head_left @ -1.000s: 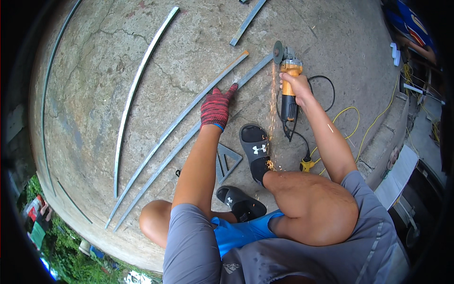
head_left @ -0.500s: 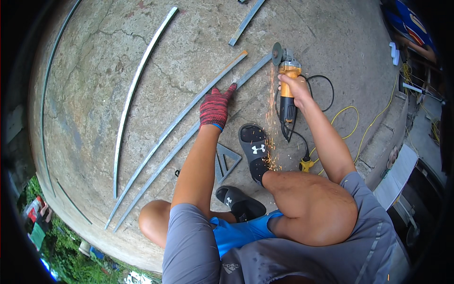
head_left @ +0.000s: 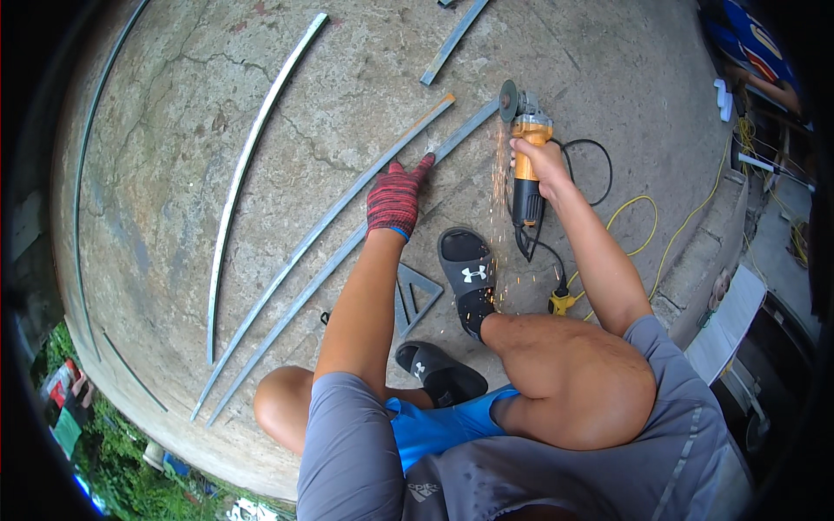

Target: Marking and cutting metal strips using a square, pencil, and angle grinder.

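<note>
My right hand (head_left: 540, 163) is bare and wrapped round the yellow and black body of an angle grinder (head_left: 532, 135). Its upright disc (head_left: 509, 101) meets the far right end of a grey metal bar (head_left: 469, 124), and orange sparks stream down toward my right foot. My left hand (head_left: 395, 201), in a red and black knit glove, presses that bar to the ground, its thumb and a finger spread over it. Some of its fingers are hidden underneath. A second metal bar (head_left: 304, 240), rusty at its far end, lies alongside, just left of the glove.
More metal bars (head_left: 252, 161) lie on the cracked concrete (head_left: 174, 130). A triangular metal square (head_left: 417, 298) is beside my sandals (head_left: 466, 269). A black cord joins a yellow plug connector (head_left: 562, 301) and yellow cable (head_left: 653, 208) at right. Another person's arm (head_left: 769, 87) shows at the upper right.
Both hands and the grinder stay almost in place. The spark stream continues, looking somewhat thinner near my foot.
</note>
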A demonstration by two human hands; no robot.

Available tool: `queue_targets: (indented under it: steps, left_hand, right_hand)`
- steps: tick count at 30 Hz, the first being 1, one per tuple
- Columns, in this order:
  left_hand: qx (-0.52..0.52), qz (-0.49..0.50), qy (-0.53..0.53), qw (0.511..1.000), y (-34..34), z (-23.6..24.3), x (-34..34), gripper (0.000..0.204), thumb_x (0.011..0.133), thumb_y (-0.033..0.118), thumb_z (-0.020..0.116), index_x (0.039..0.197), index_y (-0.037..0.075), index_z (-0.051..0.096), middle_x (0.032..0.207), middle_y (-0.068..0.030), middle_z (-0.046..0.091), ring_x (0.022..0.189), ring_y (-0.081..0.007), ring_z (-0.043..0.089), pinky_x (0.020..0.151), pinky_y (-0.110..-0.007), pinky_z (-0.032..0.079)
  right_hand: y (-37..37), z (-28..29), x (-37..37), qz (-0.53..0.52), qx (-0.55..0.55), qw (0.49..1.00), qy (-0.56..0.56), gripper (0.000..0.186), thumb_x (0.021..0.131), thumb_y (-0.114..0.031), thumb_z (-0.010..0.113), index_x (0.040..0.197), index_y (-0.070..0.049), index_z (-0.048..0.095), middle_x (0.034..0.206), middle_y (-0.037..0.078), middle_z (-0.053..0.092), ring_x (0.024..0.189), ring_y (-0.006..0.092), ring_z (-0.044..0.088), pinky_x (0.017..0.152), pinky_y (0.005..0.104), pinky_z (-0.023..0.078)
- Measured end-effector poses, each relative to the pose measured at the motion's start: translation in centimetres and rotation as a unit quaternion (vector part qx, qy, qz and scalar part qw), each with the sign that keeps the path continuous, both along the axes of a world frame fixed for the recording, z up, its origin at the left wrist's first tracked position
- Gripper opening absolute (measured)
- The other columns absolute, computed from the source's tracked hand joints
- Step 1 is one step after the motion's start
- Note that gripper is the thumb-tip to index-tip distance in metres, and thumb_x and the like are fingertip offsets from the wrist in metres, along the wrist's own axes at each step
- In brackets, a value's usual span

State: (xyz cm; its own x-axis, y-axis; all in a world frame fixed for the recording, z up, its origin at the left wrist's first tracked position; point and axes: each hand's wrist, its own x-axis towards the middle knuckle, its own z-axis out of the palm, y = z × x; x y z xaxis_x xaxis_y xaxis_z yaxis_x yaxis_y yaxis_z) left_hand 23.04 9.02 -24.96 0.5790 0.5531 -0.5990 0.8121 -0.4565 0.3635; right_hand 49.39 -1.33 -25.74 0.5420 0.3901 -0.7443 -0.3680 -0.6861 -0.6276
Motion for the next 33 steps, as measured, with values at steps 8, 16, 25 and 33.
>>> queue_targets:
  steps: [8, 16, 25, 33]
  left_hand:
    - [-0.002, -0.001, -0.002, 1.0, 0.1, 0.0, 0.1, 0.072, 0.093, -0.003, 0.04, 0.15, 0.042, 0.035, 0.129, -0.0215, 0.052, 0.112, -0.0373, 0.061, 0.09, -0.048, 0.053]
    - [-0.018, -0.001, 0.011, 1.0, 0.3, 0.3, 0.1, 0.073, 0.093, -0.003, 0.04, 0.15, 0.042, 0.034, 0.13, -0.0216, 0.052, 0.114, -0.0377, 0.06, 0.092, -0.048, 0.053]
    - [-0.004, 0.006, 0.003, 1.0, 0.1, 0.0, -0.2, 0.072, 0.094, -0.003, 0.039, 0.15, 0.042, 0.035, 0.129, -0.0212, 0.052, 0.114, -0.0372, 0.06, 0.091, -0.048, 0.053]
    - [-0.015, -0.004, 0.013, 1.0, 0.3, 0.2, 0.2, 0.072, 0.093, -0.003, 0.039, 0.15, 0.041, 0.035, 0.13, -0.0215, 0.052, 0.114, -0.0374, 0.06, 0.092, -0.048, 0.053]
  right_hand:
    - [-0.3, -0.1, 0.1, 0.01, 0.007, 1.0, 0.0, 0.029, 0.08, -0.017, 0.077, 0.1, 0.001, 0.065, 0.081, 0.008, 0.067, 0.065, 0.0167, 0.065, 0.058, 0.0301, 0.053]
    - [0.0, 0.2, -0.1, 0.002, 0.002, 1.0, 0.006, 0.027, 0.079, -0.016, 0.077, 0.097, 0.001, 0.066, 0.079, 0.007, 0.066, 0.063, 0.0166, 0.064, 0.056, 0.0307, 0.052]
    - [0.3, 0.1, 0.0, 0.003, -0.004, 1.0, 0.011, 0.028, 0.08, -0.016, 0.078, 0.098, 0.0, 0.066, 0.08, 0.007, 0.066, 0.065, 0.017, 0.065, 0.059, 0.0299, 0.052]
    - [0.1, -0.7, 0.7, 0.015, 0.008, 1.0, 0.016, 0.031, 0.082, -0.019, 0.078, 0.102, -0.001, 0.065, 0.084, 0.007, 0.067, 0.067, 0.0159, 0.065, 0.061, 0.0293, 0.054]
